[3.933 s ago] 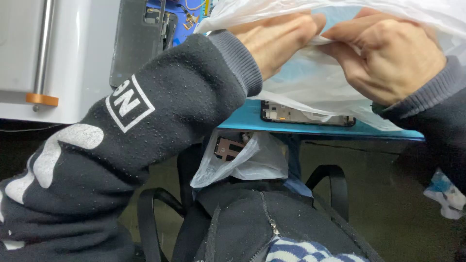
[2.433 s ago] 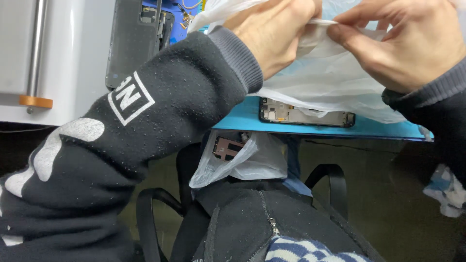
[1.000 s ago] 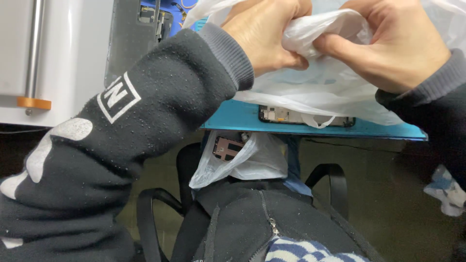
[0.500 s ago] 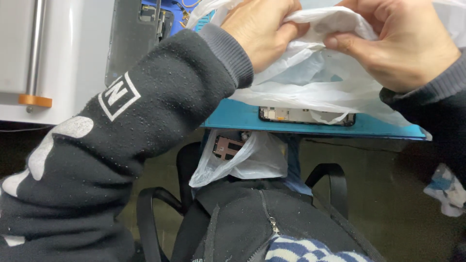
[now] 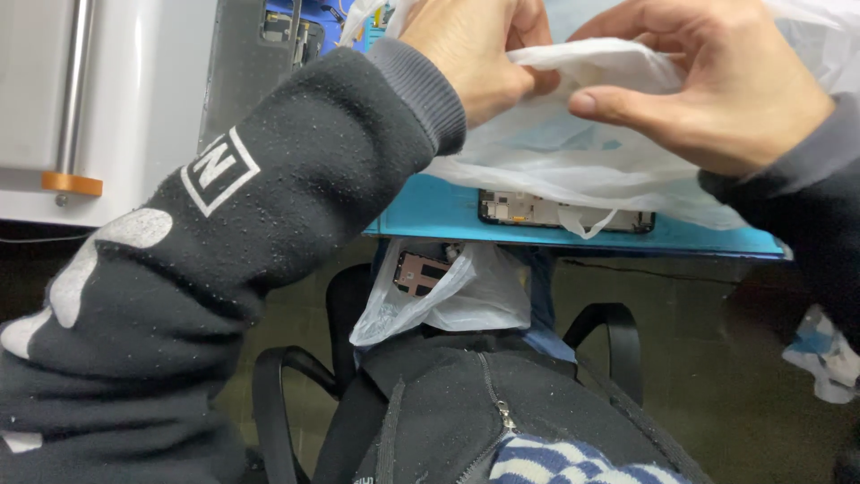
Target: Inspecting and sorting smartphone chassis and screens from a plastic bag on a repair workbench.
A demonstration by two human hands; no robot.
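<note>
Partly, both hands (image 5: pixel 618 81) pinch a white plastic bag (image 5: pixel 573 161), hiding its contents.

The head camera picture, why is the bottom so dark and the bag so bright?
In the head view, light falls on the white plastic bag held by the left hand and right hand; below the blue table, the chair sits in shadow.

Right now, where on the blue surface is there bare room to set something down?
Bare blue surface shows left of the dark phone frame. Over the frame it is crowded: left hand and right hand hold the white plastic bag.
</note>
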